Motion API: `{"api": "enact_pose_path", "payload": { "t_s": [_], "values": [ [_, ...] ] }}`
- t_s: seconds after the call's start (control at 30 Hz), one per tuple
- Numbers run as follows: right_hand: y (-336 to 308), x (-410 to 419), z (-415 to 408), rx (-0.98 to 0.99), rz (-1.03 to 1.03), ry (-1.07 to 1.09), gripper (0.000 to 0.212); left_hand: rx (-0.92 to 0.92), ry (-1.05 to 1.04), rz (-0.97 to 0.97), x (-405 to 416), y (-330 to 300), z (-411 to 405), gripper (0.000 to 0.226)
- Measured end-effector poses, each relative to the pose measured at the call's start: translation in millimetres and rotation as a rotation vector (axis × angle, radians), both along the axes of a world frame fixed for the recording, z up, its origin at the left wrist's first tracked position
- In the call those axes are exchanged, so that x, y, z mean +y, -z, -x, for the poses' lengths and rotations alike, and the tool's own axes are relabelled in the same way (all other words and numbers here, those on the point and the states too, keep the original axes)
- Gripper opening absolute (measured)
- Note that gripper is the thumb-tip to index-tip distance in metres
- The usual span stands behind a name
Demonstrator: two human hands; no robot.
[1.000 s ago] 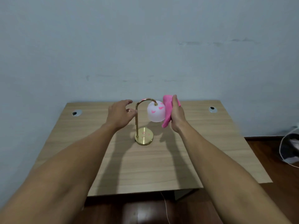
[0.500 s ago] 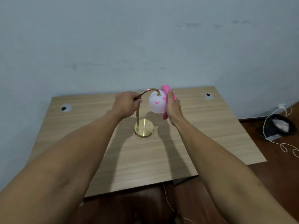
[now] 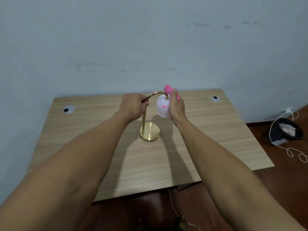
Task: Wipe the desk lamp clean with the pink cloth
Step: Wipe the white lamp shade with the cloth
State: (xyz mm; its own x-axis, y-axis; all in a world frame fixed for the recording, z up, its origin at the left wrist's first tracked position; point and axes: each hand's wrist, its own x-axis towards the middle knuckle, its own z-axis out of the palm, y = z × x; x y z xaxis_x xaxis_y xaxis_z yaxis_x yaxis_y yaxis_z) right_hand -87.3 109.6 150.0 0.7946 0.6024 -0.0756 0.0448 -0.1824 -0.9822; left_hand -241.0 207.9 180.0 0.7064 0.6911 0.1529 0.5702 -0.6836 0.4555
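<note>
The desk lamp point(image 3: 150, 131) stands mid-desk on a round gold base, with a curved gold stem and a white shade point(image 3: 162, 106) marked with pink. My left hand point(image 3: 133, 105) is closed around the stem just below its bend. My right hand point(image 3: 176, 108) holds the pink cloth point(image 3: 169, 90) pressed against the right side of the shade. Most of the cloth is hidden behind my hand; only its top edge shows above the shade.
The wooden desk point(image 3: 208, 139) stands against a pale wall and has two round cable holes point(image 3: 68, 109) point(image 3: 215, 98) near its back corners. A black mesh bin point(image 3: 285, 130) and a white cable point(image 3: 293, 152) lie on the dark floor at right.
My left hand has gone from touching the stem to gripping it. My right hand brought the cloth in against the shade and wraps closer round it. The camera view shifted.
</note>
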Motion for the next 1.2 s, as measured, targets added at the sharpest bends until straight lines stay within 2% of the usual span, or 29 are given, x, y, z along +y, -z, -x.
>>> {"api": "enact_pose_path", "payload": {
  "t_s": [0.13,0.17,0.27,0.37,0.43,0.53,0.63,0.73,0.8,0.87,0.97,1.07,1.13,1.2],
  "values": [
    [24.6,-21.7,20.4,-0.224,-0.125,-0.081,0.040,0.004,-0.004,0.008,1.6,2.4,-1.0,0.022],
    [31.1,-25.6,21.9,-0.200,-0.124,-0.062,0.043,0.001,-0.004,0.016,1.4,2.7,-1.4,0.022],
    [33.4,-18.6,15.0,0.053,-0.159,0.060,0.068,0.003,-0.006,0.021,1.5,3.1,-3.2,0.022],
    [17.8,-2.7,4.0,0.199,-0.037,0.123,0.079,0.007,-0.013,0.029,0.9,2.2,-2.9,0.022],
    [15.0,0.8,8.6,0.059,0.006,0.108,0.083,0.001,-0.022,0.036,0.8,1.5,-2.8,0.021],
    [34.7,-8.5,33.4,-0.251,0.003,0.047,0.072,-0.002,-0.023,0.041,0.6,1.1,-3.2,0.020],
    [59.2,-30.5,53.2,-0.393,-0.009,0.024,0.071,-0.001,-0.022,0.042,-0.4,0.5,-3.2,0.019],
    [71.1,-31.9,51.2,-0.345,-0.064,0.043,0.065,0.002,-0.024,0.046,-0.5,0.1,-3.5,0.018],
    [54.5,-20.4,46.0,-0.206,-0.083,0.115,0.072,0.017,-0.029,0.040,0.2,-0.7,-3.9,0.018],
    [35.8,-11.1,41.1,-0.177,-0.029,0.113,0.071,0.031,-0.033,0.044,0.7,-1.0,-4.2,0.018],
    [34.3,-16.9,45.5,-0.358,0.039,0.022,0.063,0.030,-0.039,0.049,0.9,-0.3,-5.0,0.017],
    [62.9,-34.8,49.7,-0.531,-0.008,-0.029,0.065,0.023,-0.036,0.057,0.2,0.7,-4.9,0.017],
    [73.2,-40.6,49.4,-0.453,-0.054,-0.014,0.064,0.019,-0.033,0.072,-0.3,0.2,-4.6,0.016],
    [65.8,-36.6,42.9,-0.260,-0.082,0.040,0.066,0.012,-0.032,0.088,0.1,-0.1,-4.9,0.016]
  ]
}}
